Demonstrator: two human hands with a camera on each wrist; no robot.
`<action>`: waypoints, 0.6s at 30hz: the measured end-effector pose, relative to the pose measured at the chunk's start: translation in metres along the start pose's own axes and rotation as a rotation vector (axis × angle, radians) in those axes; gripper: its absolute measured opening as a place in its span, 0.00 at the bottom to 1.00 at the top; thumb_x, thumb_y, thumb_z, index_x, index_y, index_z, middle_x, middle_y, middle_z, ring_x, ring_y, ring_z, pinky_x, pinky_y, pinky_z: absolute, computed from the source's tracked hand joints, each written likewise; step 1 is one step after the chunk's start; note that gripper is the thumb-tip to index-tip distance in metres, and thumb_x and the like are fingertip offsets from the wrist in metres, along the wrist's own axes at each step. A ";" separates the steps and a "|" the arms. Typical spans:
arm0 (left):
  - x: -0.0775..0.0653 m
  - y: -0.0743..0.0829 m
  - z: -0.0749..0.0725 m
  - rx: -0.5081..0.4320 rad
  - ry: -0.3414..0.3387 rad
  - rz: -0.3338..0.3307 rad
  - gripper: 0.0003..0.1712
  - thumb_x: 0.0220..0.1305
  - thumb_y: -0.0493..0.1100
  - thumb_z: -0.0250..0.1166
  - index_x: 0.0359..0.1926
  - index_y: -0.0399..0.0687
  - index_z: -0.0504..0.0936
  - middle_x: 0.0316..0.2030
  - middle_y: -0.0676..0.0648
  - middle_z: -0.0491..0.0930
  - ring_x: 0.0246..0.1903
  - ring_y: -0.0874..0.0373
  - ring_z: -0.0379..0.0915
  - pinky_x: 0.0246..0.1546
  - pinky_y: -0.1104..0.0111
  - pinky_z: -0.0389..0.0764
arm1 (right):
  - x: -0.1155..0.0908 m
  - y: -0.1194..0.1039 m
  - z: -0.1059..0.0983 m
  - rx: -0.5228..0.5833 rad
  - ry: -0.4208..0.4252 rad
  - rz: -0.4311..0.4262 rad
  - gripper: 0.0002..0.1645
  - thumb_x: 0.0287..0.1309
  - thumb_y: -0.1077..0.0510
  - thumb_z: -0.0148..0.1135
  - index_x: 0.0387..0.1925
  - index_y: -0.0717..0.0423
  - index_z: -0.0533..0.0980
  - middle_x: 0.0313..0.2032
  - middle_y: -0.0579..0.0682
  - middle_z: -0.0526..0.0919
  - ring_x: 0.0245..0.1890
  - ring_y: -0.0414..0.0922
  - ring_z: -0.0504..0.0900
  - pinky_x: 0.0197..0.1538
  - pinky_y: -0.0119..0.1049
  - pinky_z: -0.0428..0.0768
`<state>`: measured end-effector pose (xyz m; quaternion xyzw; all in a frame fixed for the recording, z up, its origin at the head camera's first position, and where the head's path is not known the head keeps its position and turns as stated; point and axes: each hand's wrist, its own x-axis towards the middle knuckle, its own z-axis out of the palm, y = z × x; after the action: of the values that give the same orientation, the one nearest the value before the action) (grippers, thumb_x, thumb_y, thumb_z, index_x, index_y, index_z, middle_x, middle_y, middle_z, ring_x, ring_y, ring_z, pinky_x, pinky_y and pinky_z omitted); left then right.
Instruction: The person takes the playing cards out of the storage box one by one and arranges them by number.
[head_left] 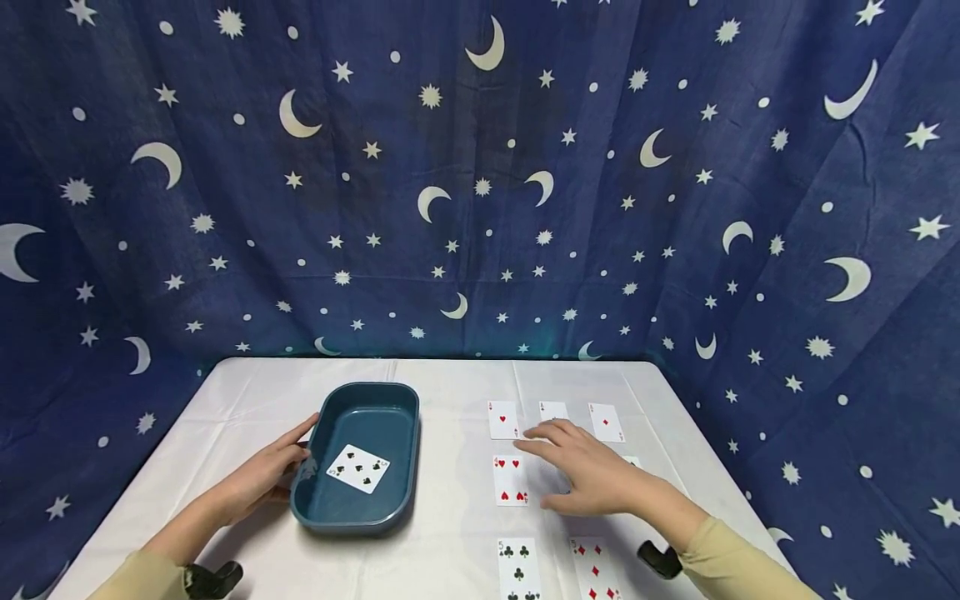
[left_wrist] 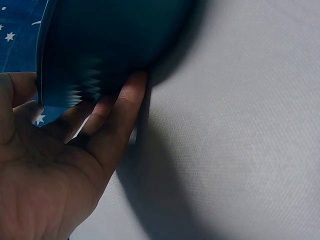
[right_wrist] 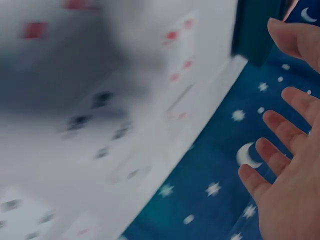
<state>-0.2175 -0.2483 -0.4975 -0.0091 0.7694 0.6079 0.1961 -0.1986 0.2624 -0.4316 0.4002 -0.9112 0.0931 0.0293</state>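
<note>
My left hand (head_left: 262, 475) grips the near-left side of a dark teal tray (head_left: 408, 492), its fingers against the outer wall (left_wrist: 90, 75) in the left wrist view. Inside the tray lies a five of spades (head_left: 358, 468), face up. Over the laid-out cards hovers my right hand (head_left: 596, 475), fingers spread and holding nothing. A four of hearts (head_left: 511, 481) shows just left of its thumb. Beyond its fingers are an ace of hearts (head_left: 502, 419), a black ace (head_left: 553, 409) partly covered, and an ace of diamonds (head_left: 606, 422).
Nearer the front edge lie a five of clubs (head_left: 517, 567) and a five of diamonds (head_left: 595, 567). Another card (head_left: 633, 460) peeks out behind the right wrist. A white cloth covers the table (head_left: 450, 500); a blue star-and-moon curtain (head_left: 480, 208) hangs behind it.
</note>
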 end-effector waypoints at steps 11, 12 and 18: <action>0.000 -0.002 0.001 -0.006 -0.009 0.022 0.40 0.76 0.42 0.47 0.83 0.60 0.44 0.58 0.32 0.62 0.52 0.44 0.71 0.41 0.49 0.83 | 0.125 -0.032 -0.005 -0.033 -0.027 -0.132 0.47 0.58 0.43 0.69 0.77 0.40 0.62 0.73 0.45 0.65 0.74 0.48 0.58 0.71 0.51 0.61; 0.000 -0.002 0.001 -0.010 -0.007 0.024 0.40 0.76 0.42 0.47 0.83 0.60 0.44 0.59 0.32 0.61 0.53 0.43 0.71 0.41 0.49 0.82 | 0.134 -0.036 -0.005 -0.037 -0.034 -0.134 0.47 0.58 0.42 0.69 0.77 0.39 0.62 0.73 0.44 0.65 0.74 0.48 0.58 0.72 0.51 0.61; -0.002 -0.002 -0.001 -0.007 -0.007 0.026 0.40 0.76 0.43 0.47 0.83 0.61 0.44 0.64 0.33 0.59 0.55 0.44 0.71 0.43 0.49 0.82 | 0.183 -0.065 0.005 -0.092 -0.116 -0.194 0.45 0.59 0.42 0.70 0.77 0.35 0.64 0.75 0.41 0.64 0.75 0.49 0.57 0.73 0.50 0.59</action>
<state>-0.2149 -0.2498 -0.4984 0.0024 0.7667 0.6129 0.1909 -0.2752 0.0862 -0.4033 0.4893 -0.8718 0.0249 0.0039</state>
